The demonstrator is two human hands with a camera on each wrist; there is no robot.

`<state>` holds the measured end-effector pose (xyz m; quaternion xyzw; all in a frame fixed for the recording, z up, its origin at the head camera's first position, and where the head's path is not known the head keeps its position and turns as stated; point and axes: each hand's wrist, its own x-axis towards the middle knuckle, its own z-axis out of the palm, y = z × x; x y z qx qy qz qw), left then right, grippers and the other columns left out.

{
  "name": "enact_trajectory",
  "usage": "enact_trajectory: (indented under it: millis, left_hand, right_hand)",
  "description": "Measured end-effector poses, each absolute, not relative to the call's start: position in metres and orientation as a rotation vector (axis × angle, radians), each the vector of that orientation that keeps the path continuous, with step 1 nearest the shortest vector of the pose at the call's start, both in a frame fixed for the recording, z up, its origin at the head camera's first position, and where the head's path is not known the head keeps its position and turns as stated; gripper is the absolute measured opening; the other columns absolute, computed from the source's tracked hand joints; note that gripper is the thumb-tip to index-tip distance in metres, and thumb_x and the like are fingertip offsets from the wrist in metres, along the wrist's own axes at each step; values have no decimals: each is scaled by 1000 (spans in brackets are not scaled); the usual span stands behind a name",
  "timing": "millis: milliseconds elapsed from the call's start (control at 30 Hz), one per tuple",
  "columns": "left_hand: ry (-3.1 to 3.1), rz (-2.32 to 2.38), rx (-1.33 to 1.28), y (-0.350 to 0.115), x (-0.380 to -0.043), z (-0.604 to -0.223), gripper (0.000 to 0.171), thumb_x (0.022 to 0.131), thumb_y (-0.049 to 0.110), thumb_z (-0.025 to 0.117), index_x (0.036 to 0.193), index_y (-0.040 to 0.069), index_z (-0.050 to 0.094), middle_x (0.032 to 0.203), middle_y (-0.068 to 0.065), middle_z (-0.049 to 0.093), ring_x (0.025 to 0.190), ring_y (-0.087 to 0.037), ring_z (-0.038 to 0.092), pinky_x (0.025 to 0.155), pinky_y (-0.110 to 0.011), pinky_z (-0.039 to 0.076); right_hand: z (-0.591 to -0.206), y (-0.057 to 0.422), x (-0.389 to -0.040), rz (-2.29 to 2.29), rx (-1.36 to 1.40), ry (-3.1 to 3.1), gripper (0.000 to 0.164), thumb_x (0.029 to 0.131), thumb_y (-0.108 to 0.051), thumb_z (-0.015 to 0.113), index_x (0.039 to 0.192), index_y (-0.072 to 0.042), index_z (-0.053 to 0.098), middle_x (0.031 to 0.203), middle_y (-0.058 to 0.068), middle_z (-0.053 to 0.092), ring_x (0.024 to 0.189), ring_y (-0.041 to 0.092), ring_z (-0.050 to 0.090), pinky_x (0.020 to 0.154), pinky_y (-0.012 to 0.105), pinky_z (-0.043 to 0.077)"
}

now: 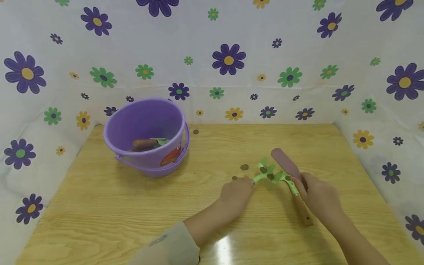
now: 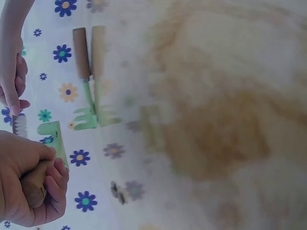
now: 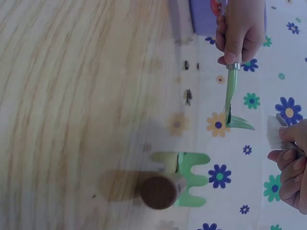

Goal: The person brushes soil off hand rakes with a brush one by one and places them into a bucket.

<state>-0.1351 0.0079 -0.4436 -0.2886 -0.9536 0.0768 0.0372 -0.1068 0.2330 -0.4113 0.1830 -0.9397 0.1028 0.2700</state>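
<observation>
In the head view my left hand grips the wooden handle of a green hand rake, its bent tines pointing right, above the table. To the right, my right hand holds a brush with a flat pinkish-brown back; pale bristles show in the left wrist view. A second green rake lies on the table between the hands, its wooden handle towards me. The two rake heads overlap in the head view, beside the brush; contact between them is unclear.
A purple bucket stands at the back left, with a wooden-handled green tool inside. Several small dark bits lie on the wooden table. A flower-patterned cloth surrounds the table at the back and sides.
</observation>
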Motion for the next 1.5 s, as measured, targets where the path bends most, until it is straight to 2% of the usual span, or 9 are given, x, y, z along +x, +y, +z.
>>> enact_trajectory:
  millis: [33,167,267,400,533,733,833,1167,1500]
  left_hand:
    - [-2891,264,-878,6,-135,-442,20,98,31,51,86,16,58,62,5,39,45,-4,27,31,-13,27]
    - [-2816,283,-861,-3,-133,-435,22,98,30,51,83,15,58,59,6,38,45,-3,25,31,-13,24]
    - [-2847,203,-891,-10,-133,-428,22,99,28,49,88,13,61,59,5,39,45,-4,27,31,-12,24]
    - [-2929,65,-911,-18,-132,-420,24,100,30,47,94,13,64,64,5,42,47,-3,30,33,-10,26]
    - [-2895,56,-917,-27,-131,-414,21,98,27,52,90,12,63,66,4,47,48,-3,35,33,-10,26]
    - [-2827,-22,-939,-39,-130,-410,20,96,23,55,89,8,66,65,3,52,46,-2,35,34,-7,26]
    - [-2804,-41,-926,-42,-130,-409,24,96,25,55,84,7,65,62,2,53,45,-2,37,35,-7,30]
    - [-2845,25,-929,-46,-127,-400,21,96,25,55,84,10,63,67,2,53,50,-4,42,37,-11,35]
    - [-2858,23,-889,-51,-123,-402,21,95,24,57,80,9,60,62,3,48,48,-4,40,35,-12,31]
  right_hand:
    - [-410,230,-106,284,498,-2533,74,99,-53,25,84,8,64,50,4,53,37,4,32,33,13,23]
    - [-404,219,-103,319,512,-2567,52,99,-40,45,84,6,64,51,2,54,39,3,36,35,13,27]
    - [-399,210,-101,342,524,-2591,42,97,-34,53,86,5,65,53,1,55,41,1,37,36,12,28]
    - [-396,198,-102,362,573,-2576,54,99,-44,42,82,1,64,51,-5,48,42,0,33,37,12,27]
    - [-394,186,-104,391,645,-2540,59,99,-48,36,80,0,64,52,-6,47,43,-2,34,37,12,28]
    - [-392,170,-104,440,647,-2619,31,92,-30,61,86,0,67,55,-6,50,46,-1,35,39,12,30]
    - [-391,163,-104,444,634,-2672,22,87,-22,68,86,0,66,55,-7,48,45,-1,33,38,11,28]
    - [-393,150,-104,467,627,-2769,26,88,-20,67,68,-10,54,51,-9,38,42,-2,27,38,11,24]
    - [-402,148,-109,250,682,-2694,34,85,-21,70,62,-12,46,49,-8,34,41,-1,23,36,10,19]
